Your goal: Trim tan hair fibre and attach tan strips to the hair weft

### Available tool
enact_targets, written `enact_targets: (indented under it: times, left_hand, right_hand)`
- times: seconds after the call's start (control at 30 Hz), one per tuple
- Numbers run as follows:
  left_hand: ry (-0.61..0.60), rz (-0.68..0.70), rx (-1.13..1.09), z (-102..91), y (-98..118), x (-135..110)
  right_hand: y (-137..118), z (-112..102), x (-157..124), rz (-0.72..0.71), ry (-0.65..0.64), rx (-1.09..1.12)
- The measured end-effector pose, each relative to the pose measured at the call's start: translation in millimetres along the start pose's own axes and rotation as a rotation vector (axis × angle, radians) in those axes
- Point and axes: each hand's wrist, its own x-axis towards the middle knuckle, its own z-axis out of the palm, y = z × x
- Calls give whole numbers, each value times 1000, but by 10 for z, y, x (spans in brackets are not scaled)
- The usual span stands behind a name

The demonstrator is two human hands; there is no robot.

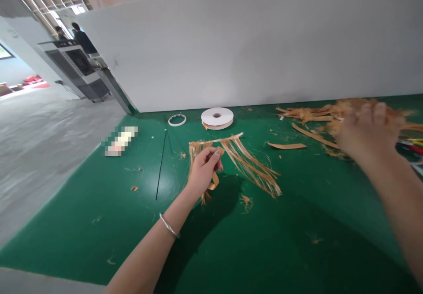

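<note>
My left hand [205, 169] pinches a short orange-brown ribbon strip [214, 181] between thumb and fingers, with one end curling below the palm. Just behind it lies a thin strip fringed with frayed ribbon [251, 164], its threads spreading to the right; part of it is hidden by the hand. My right hand [370, 131], smeared by motion, is at a heap of frayed ribbon pieces [325, 111] on the far right. Its fingers are too blurred to show a grip. A loose ribbon piece [287, 146] lies between the two hands.
On the green table [66, 223] stand a white ribbon spool [217, 117] and a tape roll [177, 120]. Two thin dark wires [161, 166] lie at left. A white panel [247, 42] borders the back. Coloured items [411, 146] lie at far right; people [82, 38] are in the distance.
</note>
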Motion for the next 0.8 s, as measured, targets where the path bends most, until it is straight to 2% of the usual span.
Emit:
enact_targets:
  times: [0.03, 0.1, 0.2, 0.23, 0.3, 0.4, 0.53, 0.6, 0.67, 0.73, 0.8]
  left_hand:
    - [-16, 20, 74, -9, -14, 8]
    - [-73, 93, 312, -26, -68, 33]
    - [-215, 296, 728, -33, -206, 97]
    - [-271, 363, 822, -28, -260, 124]
    - [-370, 418, 959, -18, -358, 184]
    - [-445, 386, 1110, -18, -450, 281]
    - [-452, 361, 1174, -37, -473, 388]
    - [-454, 351, 1170, -40, -469, 419]
    - [-458, 340, 1161, -35, -458, 434]
    - [-461, 330, 1156, -27, -438, 433]
    - [-461, 322, 1154, -23, -410, 424]
  right_hand:
    - [-10, 21, -120, -60, 1, 5]
    - [-238, 48, -441, -315, -44, 144]
    - [-859, 52, -908, -793, -258, 405]
    - [-1064, 50, -1015, -898, -317, 429]
    - [-1384, 52, -1139, -960, -392, 428]
    - [-1580, 55, -1222, -953, -421, 383]
    - [-1418, -12, -1446, -1074, -344, 375]
    - [-1222, -48, -1593, -1159, -264, 362]
    - [-971, -33, -1708, -1176, -157, 327]
    - [-680, 49, -1774, -1072, -40, 270]
    - [-376, 171, -1793, -877, 29, 211]
